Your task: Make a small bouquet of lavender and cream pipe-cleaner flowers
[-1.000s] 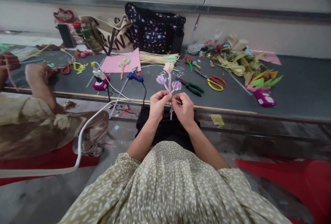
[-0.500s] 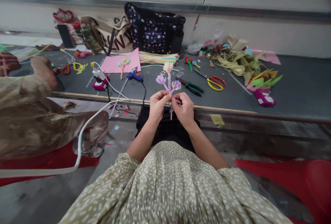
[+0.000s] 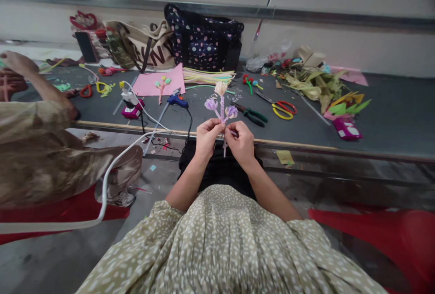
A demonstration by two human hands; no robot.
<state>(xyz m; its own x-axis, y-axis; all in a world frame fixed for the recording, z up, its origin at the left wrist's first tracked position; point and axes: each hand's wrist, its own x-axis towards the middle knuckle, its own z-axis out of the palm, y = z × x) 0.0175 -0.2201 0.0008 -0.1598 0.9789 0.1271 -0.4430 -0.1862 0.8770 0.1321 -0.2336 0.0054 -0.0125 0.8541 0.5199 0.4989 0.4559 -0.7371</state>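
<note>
Both of my hands meet on one small flower sprig (image 3: 221,101), held upright in front of me over the near edge of the table (image 3: 390,117). My left hand (image 3: 207,137) is closed narrow, thumb and forefinger pinching the stem just under the blossoms. My right hand (image 3: 242,142) is closed the same way, its fingertips on the stem right beside the left ones, so the two hands touch. Above my fingers stand three fuzzy heads: a pale cream one on top and two lilac ones lower down, one to each side. A short end of the stem pokes out below my hands, over my dark lap.

On the table just behind the sprig lie green-handled pliers (image 3: 253,115), and a little farther to the right red-and-yellow scissors (image 3: 283,109). To the left of the sprig a blue glue gun (image 3: 176,99) rests near a pink sheet of paper (image 3: 149,83), which has a small stalk with pastel heads lying on it. A bundle of yellowish craft wires (image 3: 207,75) lies in front of a dark dotted bag (image 3: 204,38), with a beige canvas bag (image 3: 149,49) beside it. Far right there is a heap of dried leaves and paper scraps (image 3: 319,85). At the left edge another person's arm (image 3: 34,85) in a patterned sleeve reaches over the table, well apart from my hands
</note>
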